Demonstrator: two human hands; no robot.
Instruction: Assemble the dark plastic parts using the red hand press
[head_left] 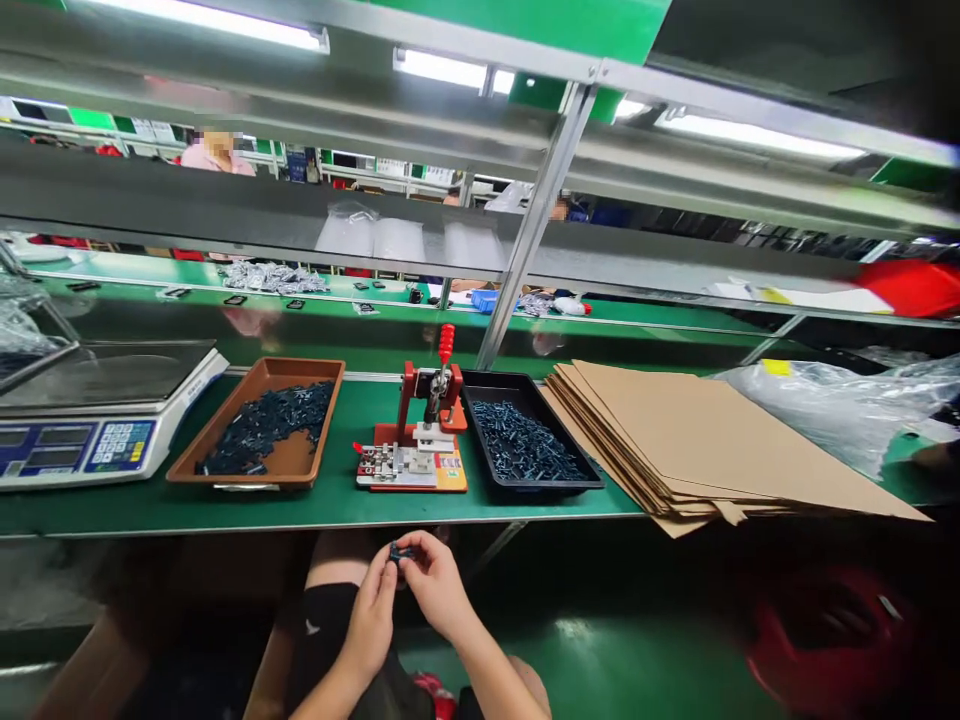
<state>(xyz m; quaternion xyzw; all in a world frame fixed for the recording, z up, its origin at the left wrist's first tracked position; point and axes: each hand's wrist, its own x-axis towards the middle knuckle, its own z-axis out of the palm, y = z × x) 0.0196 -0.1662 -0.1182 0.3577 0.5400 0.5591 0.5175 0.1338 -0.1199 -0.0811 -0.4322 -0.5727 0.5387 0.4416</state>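
Note:
Small dark blue-black parts [401, 553] are pinched between the fingertips of my left hand [373, 605] and my right hand [435, 580], below the table's front edge and above my lap. Fingers cover much of them, so their exact kind is unclear. Straight ahead on the green table stands a red toggle-clamp press fixture [416, 465] with a red handle. To its left, a brown tray [289, 465] holds a spread of flat dark pieces. On its right, a black tray [544, 485] is filled with small dark blue pieces.
A weighing scale [120, 445] stands at the left. Stacked cardboard sheets [720, 430] overhang the table's front edge at right, with clear plastic bags [825, 400] behind. A metal post [536, 225] and shelf rise beyond the fixture. A co-worker [214, 155] is across the line.

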